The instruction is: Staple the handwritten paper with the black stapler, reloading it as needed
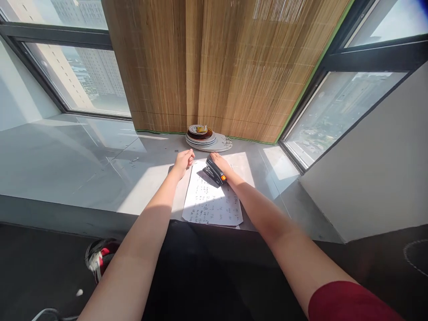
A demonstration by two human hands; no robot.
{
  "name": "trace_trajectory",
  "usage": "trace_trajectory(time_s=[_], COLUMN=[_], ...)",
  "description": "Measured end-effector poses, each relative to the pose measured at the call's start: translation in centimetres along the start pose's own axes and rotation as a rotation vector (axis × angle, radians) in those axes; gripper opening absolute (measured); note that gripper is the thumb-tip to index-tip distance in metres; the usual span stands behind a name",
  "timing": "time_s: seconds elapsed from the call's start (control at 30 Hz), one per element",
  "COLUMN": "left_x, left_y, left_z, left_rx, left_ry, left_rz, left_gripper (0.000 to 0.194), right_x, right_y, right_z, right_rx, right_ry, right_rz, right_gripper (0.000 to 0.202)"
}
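My left hand [185,161] is closed in a loose fist at the upper left corner of a handwritten sheet of paper [200,209]. Whether anything is inside that fist is hidden. On the upper part of the sheet is a black stapler [216,170] with an orange spot at its near end, its shadow falling to the lower left. My right hand [220,162] lies against the stapler's far right side. The stapler covers part of this hand, so its grip cannot be made out. Sunlight crosses the paper, leaving its lower edge in shade.
Behind the hands, a stack of plates [200,139] with a small yellow item on top stands by a bamboo blind [214,67]. Windows flank the blind on both sides. The grey ledge [83,165] ends just before my dark-clothed lap. A red-and-black shoe [100,258] is at lower left.
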State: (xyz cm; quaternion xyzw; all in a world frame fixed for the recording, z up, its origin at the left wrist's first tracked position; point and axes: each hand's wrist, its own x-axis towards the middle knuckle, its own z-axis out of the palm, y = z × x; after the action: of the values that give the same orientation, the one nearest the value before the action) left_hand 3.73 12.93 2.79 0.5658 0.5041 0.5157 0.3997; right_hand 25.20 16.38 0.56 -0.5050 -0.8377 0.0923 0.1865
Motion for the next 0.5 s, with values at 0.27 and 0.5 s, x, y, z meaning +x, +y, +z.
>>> trace_trajectory(time_s=[0.27,0.5], left_x=[-8.0,-9.2], left_y=[-0.6,0.0], left_z=[1.2,1.6], left_rx=[0.635,0.780], left_ry=[-0.138,-0.106], left_rz=[0.243,0.235], left_gripper=[0.010,0.012], right_x=[-1.0,-8.7], right_y=[-1.5,-0.9], right_z=[-3.0,-2.8], right_rx=[0.142,0.382], right_ry=[0.196,0.184], right_rz=[0.021,-0.048], right_gripper=[0.042,0.033])
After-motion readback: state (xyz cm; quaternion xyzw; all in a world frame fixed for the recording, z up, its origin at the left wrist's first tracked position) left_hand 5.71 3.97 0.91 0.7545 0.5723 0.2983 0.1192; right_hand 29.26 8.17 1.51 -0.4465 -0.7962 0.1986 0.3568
